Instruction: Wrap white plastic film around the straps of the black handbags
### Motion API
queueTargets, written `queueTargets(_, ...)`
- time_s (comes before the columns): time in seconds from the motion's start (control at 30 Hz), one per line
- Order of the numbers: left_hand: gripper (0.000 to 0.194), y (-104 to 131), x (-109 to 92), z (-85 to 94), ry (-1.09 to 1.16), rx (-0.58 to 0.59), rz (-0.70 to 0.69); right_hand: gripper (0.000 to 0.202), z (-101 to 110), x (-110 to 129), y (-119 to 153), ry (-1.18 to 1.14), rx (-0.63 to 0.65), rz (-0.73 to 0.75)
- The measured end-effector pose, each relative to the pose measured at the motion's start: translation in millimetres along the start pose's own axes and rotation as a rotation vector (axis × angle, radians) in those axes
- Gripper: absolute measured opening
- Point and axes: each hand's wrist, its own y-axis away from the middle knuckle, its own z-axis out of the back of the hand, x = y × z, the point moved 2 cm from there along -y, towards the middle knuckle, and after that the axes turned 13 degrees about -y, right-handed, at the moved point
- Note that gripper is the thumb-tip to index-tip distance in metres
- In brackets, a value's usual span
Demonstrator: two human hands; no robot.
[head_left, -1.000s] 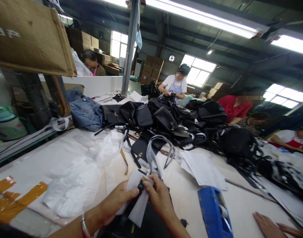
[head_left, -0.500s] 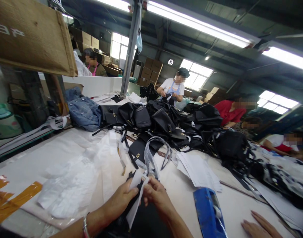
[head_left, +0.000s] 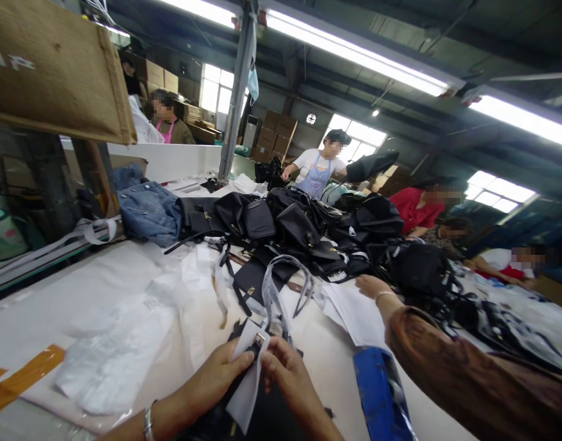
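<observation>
In the head view a black bag (head_left: 276, 413) lies at the bottom centre in front of me, partly hidden by my hands. A strip of white paper (head_left: 245, 398) is wrapped around a small metal buckle (head_left: 259, 339) on its strap. My left hand (head_left: 225, 367) is closed on the strap and paper from the left, thumb just below the buckle. From the right, my right hand (head_left: 285, 366) pinches the paper's edge beside the buckle. A clear-wrapped handle (head_left: 274, 288) rises just beyond both hands.
Black bags (head_left: 303, 223) are heaped across the table's far side. Right of me are white paper sheets (head_left: 352, 312) and a blue holder (head_left: 375, 392). A co-worker's brown-sleeved arm (head_left: 450, 361) reaches in from the right. White tissue (head_left: 115, 355) lies left.
The buckle shows more plainly between my hands, which keep their hold. The neighbouring co-worker's hand has moved forward to the paper sheets. Across the table, another person has lifted a black bag sideways.
</observation>
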Motion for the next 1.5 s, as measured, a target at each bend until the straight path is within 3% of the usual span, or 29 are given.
queueTargets(0.2, 0.050, 4.0, 8.8, 3.0, 0.043, 0.004, 0.033, 0.034, -2.9, -7.2, 1.6, -0.019, 0.017, 0.005)
queueTargets(0.47, 0.051, 5.1, -15.1, 5.9, 0.185, 0.191, 0.092, 0.038, -8.3, -10.2, 5.4, -0.054, -0.020, -0.003)
queueTargets(0.63, 0.051, 5.3, -15.8, 5.1, 0.193, 0.267, 0.091, 0.038, -15.3, -10.9, 11.7, -0.029, -0.066, -0.009)
queueTargets(1.0, 0.037, -2.2, -21.1, 5.6, -0.065, 0.090, 0.018, 0.040, -16.1, -9.8, -5.2, 0.001, -0.133, -0.007)
queueTargets(1.17, 0.032, 6.6, -22.7, 5.9, 0.099, 0.150, 0.194, 0.040, -9.1, -13.0, -10.9, -0.055, -0.115, -0.049)
queueTargets(1.23, 0.036, 12.0, -19.9, 3.3, 0.140, 0.149, 0.192, 0.040, -7.5, -15.5, -11.5, -0.031, -0.153, -0.032)
queueTargets(1.4, 0.043, 9.2, -6.0, -8.7, -0.119, -0.044, 0.072, 0.037, -10.3, -16.5, -12.9, 0.206, -0.340, 0.090)
queueTargets(1.5, 0.042, 1.8, -0.9, -12.6, -0.130, -0.088, 0.102, 0.036, -11.9, -11.7, -14.4, 0.268, -0.330, 0.107)
